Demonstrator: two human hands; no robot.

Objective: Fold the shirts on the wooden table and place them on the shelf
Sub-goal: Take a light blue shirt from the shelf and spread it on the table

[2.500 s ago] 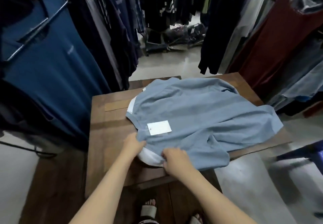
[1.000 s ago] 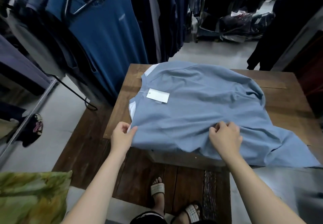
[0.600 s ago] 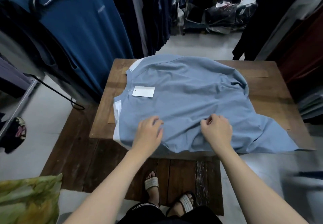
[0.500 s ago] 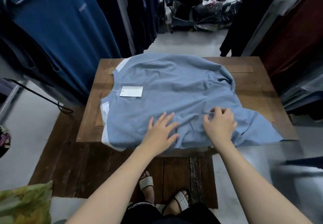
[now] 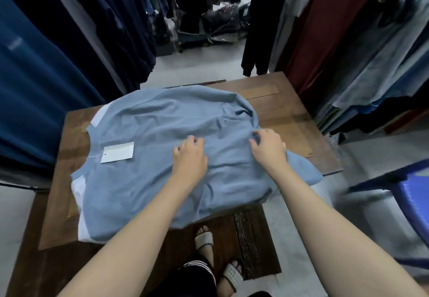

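Observation:
A light blue shirt [image 5: 162,134] lies spread over the wooden table [image 5: 290,115], collar to the left, with a white paper tag [image 5: 118,152] near the neck. White fabric shows under its left edge. My left hand [image 5: 190,157] sits on the middle of the shirt with its fingers curled into the cloth. My right hand [image 5: 268,149] pinches a wrinkled fold near the shirt's right side. The shirt's lower right part hangs over the table's near edge. No shelf is in view.
Racks of hanging clothes [image 5: 46,88] crowd the left side, and more hanging clothes [image 5: 348,41] crowd the right. A blue plastic stool [image 5: 415,201] stands at the right. Bags lie on the floor [image 5: 209,32] beyond the table. My sandalled feet are below the table's edge.
My left hand has slid from the shirt's near edge to its middle, and its flat fingers have curled. My right hand has kept hold of the fold on the right side.

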